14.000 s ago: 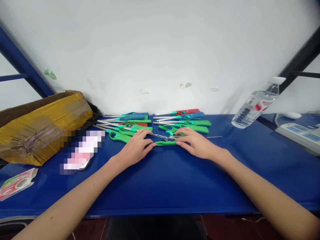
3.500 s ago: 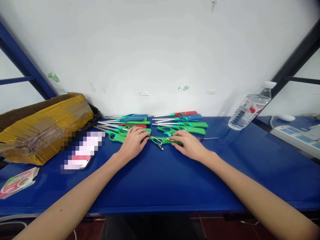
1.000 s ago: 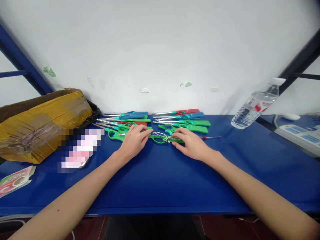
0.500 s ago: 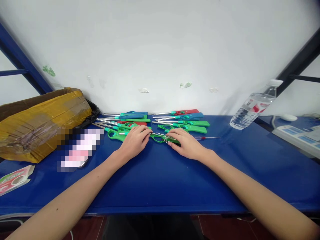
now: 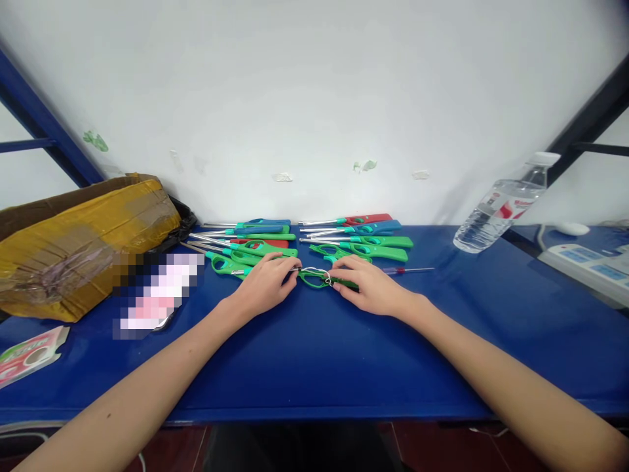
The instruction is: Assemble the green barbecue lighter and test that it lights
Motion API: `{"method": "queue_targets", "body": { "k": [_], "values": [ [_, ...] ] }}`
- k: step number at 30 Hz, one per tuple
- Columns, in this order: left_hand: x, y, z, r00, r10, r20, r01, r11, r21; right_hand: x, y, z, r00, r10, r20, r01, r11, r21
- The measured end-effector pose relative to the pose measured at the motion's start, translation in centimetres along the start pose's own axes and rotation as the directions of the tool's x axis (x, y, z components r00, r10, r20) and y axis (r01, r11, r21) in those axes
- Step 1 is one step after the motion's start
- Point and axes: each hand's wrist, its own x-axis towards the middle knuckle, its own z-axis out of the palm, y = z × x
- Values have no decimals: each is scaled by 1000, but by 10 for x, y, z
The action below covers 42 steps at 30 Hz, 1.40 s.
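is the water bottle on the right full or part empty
Part empty: inside the clear bottle, the waterline shows below the label's top, with clear space above it.

Your desk (image 5: pixel 314 360) is solid blue. Lighters: the left group (image 5: pixel 268 229) mixes blue, green and red handles, as does the right group (image 5: pixel 388 242); triggers teal, rods silver. Your green casing (image 5: pixel 314 280) carries white wire (image 5: pixel 314 269). Box (image 5: pixel 88 242): yellow and brown. Bottle (image 5: pixel 501 208): clear, white cap, red-and-white label.

Green casing (image 5: pixel 348 284) in right hand (image 5: pixel 376 287)
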Motion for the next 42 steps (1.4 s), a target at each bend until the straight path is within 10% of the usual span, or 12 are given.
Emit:
{"method": "queue_targets", "body": {
  "k": [42],
  "values": [
    [-4, 0, 2, 998, 17, 67, -19, 1000, 20, -2, -5, 6, 999, 43, 15, -43, 999, 8]
  ]
}}
